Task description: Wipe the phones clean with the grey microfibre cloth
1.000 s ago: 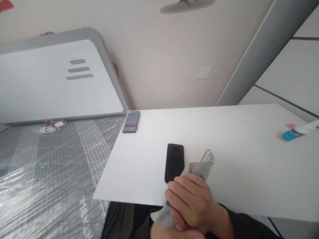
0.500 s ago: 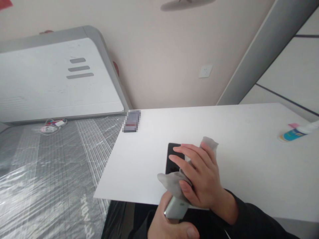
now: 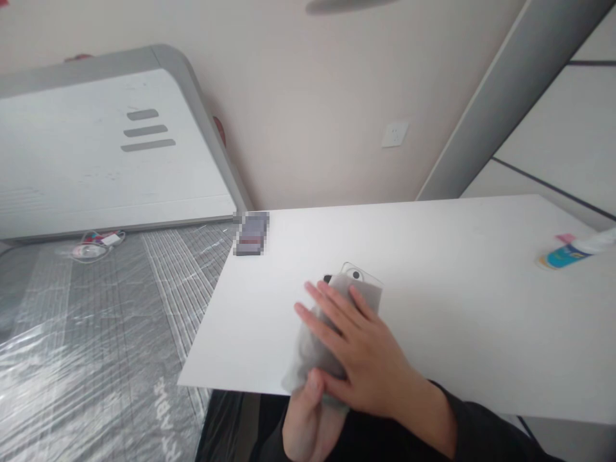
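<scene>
My left hand (image 3: 312, 410) grips the lower end of a phone (image 3: 369, 278), its thumb up at the near end. The phone is tilted, and only its pale top edge and a round dark camera lens show. A thin grey cloth (image 3: 308, 350) covers most of it and hangs past its left side. My right hand (image 3: 363, 350) holds the cloth down against the phone, palm down, fingers stretched and spread. Just behind the cloth, a dark corner of a second phone (image 3: 328, 278) lying on the table peeks out; the rest is hidden.
The white table (image 3: 462, 308) has a blurred-out dark item (image 3: 252, 233) at its far left corner. On the right lie a white bottle with a blue label (image 3: 568, 256) and a small pink piece (image 3: 565, 238). Plastic-covered bedding (image 3: 120, 346) extends at left.
The held phone has turned and risen, so its camera end now shows. My right hand has shifted left and flattened with the cloth over it, hiding most of the dark phone on the table.
</scene>
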A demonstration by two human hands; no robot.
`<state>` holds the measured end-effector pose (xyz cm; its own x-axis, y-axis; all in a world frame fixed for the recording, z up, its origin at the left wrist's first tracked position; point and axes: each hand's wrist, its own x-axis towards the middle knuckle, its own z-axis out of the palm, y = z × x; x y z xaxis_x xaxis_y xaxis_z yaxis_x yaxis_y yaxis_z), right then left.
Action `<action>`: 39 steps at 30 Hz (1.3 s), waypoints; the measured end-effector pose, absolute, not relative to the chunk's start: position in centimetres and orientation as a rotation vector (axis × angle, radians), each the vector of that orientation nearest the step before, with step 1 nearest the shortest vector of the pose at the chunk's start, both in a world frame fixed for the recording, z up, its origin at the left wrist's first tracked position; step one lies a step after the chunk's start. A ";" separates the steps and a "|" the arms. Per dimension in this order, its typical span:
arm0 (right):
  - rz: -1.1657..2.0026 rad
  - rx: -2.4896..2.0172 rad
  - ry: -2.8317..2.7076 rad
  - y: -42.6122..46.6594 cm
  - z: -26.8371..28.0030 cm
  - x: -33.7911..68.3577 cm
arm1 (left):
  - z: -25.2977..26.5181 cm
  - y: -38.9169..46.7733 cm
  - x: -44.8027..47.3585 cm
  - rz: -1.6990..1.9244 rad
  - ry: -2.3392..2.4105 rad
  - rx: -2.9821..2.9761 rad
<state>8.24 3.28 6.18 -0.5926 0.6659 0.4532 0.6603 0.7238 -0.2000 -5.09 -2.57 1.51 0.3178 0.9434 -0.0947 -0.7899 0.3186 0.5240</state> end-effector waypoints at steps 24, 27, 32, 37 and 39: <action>1.441 -1.321 -1.701 10.5 6.6 15.6 | 6.8 2.9 -6.8 0.822 0.669 0.316; 1.503 -1.188 -1.549 12.2 7.0 16.0 | 9.1 7.3 -7.6 0.722 0.703 0.456; 1.500 -1.043 -1.160 14.1 5.5 16.1 | 8.7 14.5 -7.5 0.815 0.832 0.722; 1.502 -1.092 -1.012 14.0 3.6 16.3 | 5.9 16.0 -6.4 0.866 0.888 0.794; 1.497 -1.149 -1.069 13.6 3.5 16.3 | 5.4 15.4 -6.1 0.865 0.917 0.843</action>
<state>16.31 13.59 3.48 -0.1245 0.9785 -0.1647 -0.1621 -0.1838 -0.9695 -6.12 15.40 5.42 0.3466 0.8873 -0.3042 -0.2511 0.4002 0.8814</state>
